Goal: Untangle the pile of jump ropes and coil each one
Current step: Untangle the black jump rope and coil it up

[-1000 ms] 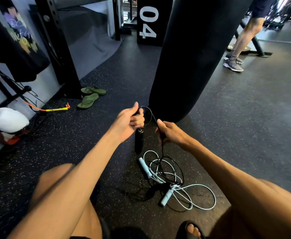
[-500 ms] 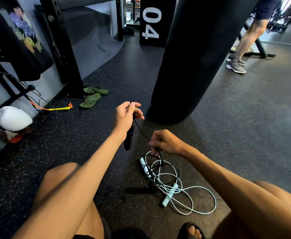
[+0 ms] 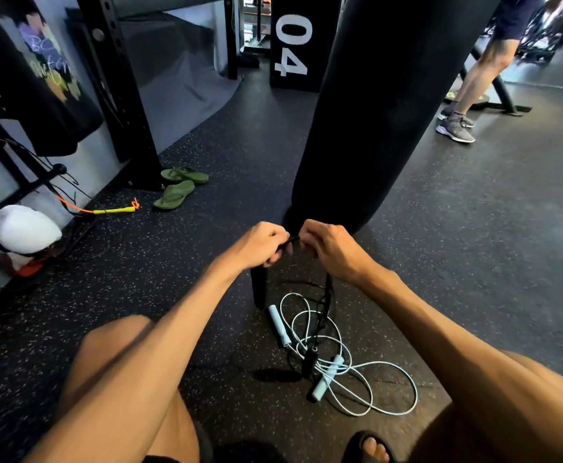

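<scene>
Gathering slack, a seated person draws the black jump rope (image 3: 327,292) up out of the pile on the gym floor (image 3: 473,262). Half a second ago the right hand (image 3: 332,250) was low over the tangle, well apart from the left hand (image 3: 260,243). Now it has risen to meet it, and the two are almost touching in front of the punching bag (image 3: 373,111). The fingers (image 3: 307,243) of both hands are curled and pinch a short run of black cord stretched between them.

One black handle (image 3: 259,289) hangs down under the left hand. From the right hand the cord drops steeply to the near floor, where the second black handle (image 3: 308,360) lies across the loops of the pale blue jump rope (image 3: 327,379). The blue rope sprawls untouched, both of its handles down.

Bringing the hands together looks like another length of cord being passed to the left hand, so the coil of the black rope is probably growing. Its far end, however, seems still caught among the blue loops, which would need freeing before either rope can be finished.

Green flip-flops (image 3: 180,187) sit far left, and another person's legs (image 3: 473,78) stand far right.
</scene>
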The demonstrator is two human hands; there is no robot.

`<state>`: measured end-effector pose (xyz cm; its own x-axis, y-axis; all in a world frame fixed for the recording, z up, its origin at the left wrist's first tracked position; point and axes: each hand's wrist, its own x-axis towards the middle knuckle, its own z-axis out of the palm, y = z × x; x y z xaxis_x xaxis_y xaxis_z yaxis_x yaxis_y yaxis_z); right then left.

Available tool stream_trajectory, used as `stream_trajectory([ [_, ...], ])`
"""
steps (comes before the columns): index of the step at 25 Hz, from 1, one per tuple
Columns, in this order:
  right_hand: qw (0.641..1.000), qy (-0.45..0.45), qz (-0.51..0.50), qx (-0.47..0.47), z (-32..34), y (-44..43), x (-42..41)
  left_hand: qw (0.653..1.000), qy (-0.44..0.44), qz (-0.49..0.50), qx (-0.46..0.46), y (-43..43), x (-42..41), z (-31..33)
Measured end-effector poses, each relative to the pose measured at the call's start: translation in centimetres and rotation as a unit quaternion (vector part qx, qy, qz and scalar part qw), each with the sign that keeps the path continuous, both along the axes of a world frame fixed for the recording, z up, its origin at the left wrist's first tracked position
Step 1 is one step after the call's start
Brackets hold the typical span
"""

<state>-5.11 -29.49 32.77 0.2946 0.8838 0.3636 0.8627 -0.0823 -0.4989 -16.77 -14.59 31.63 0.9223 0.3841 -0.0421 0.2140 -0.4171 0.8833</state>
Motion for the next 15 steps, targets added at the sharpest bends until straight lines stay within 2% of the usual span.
stream_trajectory([
  [4, 0.999, 0.017, -0.030, 0.000, -0.3, 0.1, 0.6, 0.993, 0.018, -0.024, -0.114, -0.4, -0.2, 0.7],
  [7, 0.994, 0.094, -0.059, -0.016, -0.4, 0.4, 0.5, 0.976, -0.008, -0.052, -0.212, -1.1, -0.7, 1.4],
  [10, 0.980, 0.189, -0.046, -0.048, -1.1, 0.4, 0.4, 0.950, -0.049, -0.055, -0.303, -1.1, -0.7, 1.4],
  [15, 0.942, 0.327, -0.024, -0.069, -0.9, -0.2, -0.5, 0.928, -0.101, -0.024, -0.357, -0.7, -0.4, 1.1],
])
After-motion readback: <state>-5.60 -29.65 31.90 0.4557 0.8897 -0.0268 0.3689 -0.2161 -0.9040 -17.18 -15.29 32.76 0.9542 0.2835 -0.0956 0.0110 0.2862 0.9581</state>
